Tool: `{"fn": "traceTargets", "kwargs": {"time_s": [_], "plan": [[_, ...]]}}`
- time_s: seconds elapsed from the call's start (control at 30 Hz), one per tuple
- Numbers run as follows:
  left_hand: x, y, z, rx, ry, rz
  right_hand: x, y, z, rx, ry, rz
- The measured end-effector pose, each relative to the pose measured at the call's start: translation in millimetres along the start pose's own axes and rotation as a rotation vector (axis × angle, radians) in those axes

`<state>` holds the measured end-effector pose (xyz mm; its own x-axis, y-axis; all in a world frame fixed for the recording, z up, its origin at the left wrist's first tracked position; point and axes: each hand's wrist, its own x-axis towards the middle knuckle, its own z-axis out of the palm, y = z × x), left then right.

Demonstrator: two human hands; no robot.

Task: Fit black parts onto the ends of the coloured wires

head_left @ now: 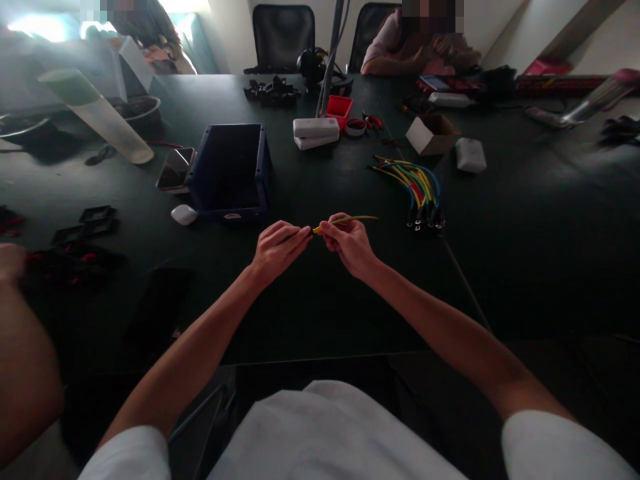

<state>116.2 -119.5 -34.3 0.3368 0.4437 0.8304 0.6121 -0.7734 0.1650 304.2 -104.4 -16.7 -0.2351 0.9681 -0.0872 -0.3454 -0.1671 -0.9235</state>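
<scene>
Between my two hands, above the dark table, is a short yellow wire (357, 218) with a dark end. My right hand (350, 243) pinches the wire, and its free tail sticks out to the right. My left hand (280, 248) is closed at the wire's dark end, which the fingers mostly hide. To the right lies a bundle of yellow, blue, green and red wires (417, 179), with black sleeves and metal ring ends at its near side.
A blue bin (227, 210) stands beyond my left hand, beside a phone (176, 168) and a white case (184, 214). Farther back are white boxes (316, 131), a red tray (339, 111), pliers (373, 121) and a cardboard box (433, 135). Another person's arm (25, 360) is at left; people sit opposite.
</scene>
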Motion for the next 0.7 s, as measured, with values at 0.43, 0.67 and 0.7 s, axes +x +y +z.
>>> {"fn": "traceTargets", "kwargs": {"time_s": [0.43,0.67,0.7], "plan": [[-4,5,7.8,-0.096,0.072,-0.067,-3,9,3,-0.014,0.009,-0.045],[-3,2,7.6,-0.095,0.041,-0.038,-3,10,1,-0.028,0.013,-0.03],[-3,2,7.8,-0.096,0.041,-0.044,-3,10,1,-0.033,0.019,-0.024]]}}
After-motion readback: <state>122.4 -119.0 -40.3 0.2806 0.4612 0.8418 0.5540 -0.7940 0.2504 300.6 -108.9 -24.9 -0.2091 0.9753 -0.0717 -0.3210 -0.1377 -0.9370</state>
